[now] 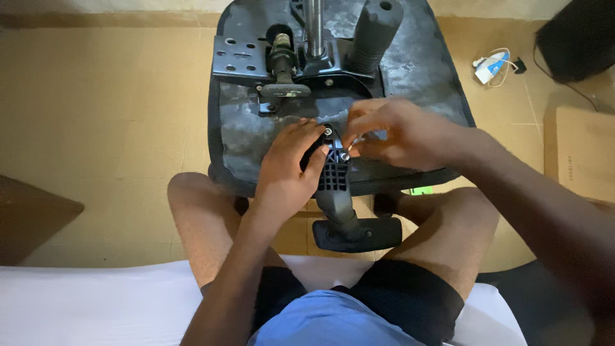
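An upturned office chair seat [416, 70] lies in front of my knees, its grey underside facing up. A black plastic armrest bracket [334, 173] rests on the seat's near edge, with its padded arm [359, 234] hanging toward me. My left hand [288, 163] grips the bracket's left side, fingers curled over its top. My right hand [391, 131] pinches a small silvery bolt [346, 154] at the bracket's upper right. Another bolt head [328, 131] shows at the bracket's top.
The seat's metal mechanism plate [240, 57], gas-lift post [314, 29] and a black ribbed cylinder [375, 32] stand at the far side. A white charger with cable [492, 67] lies on the tan floor. A cardboard box [586, 154] sits right, a dark object [576, 38] top right.
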